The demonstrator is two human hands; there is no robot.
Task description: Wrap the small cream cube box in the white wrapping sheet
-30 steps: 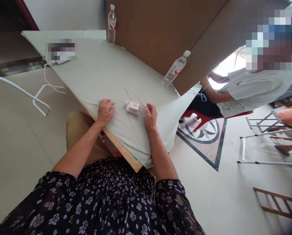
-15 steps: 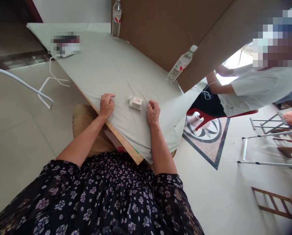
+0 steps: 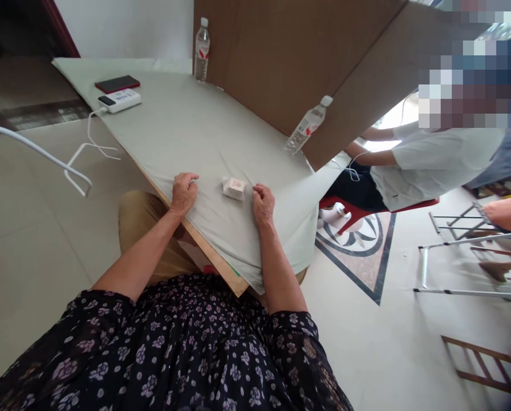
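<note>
On the pale cloth-covered table (image 3: 165,131) lies a small whitish block in a clear wrapper (image 3: 234,188), with a faint reddish print on top. My left hand (image 3: 185,192) rests near the table's left edge, to the left of the block. Its fingers are slightly bent, with a gap between thumb and forefinger, and nothing is in it. Just right of the block, my right hand (image 3: 264,204) lies on the cloth with its fingers curled in, and no object shows in it. Neither hand touches the block.
Two clear water bottles (image 3: 202,54) (image 3: 307,127) stand by a tall cardboard panel (image 3: 281,63), the nearer one appearing tilted. A phone (image 3: 117,84) and a white power strip (image 3: 125,100) with a cable sit at far left. A person in a white shirt (image 3: 439,165) sits beyond the panel.
The view has shifted slightly, so the table and the things on it appear a little lower. Both hands and the wrapped block keep about the same places on the cloth.
</note>
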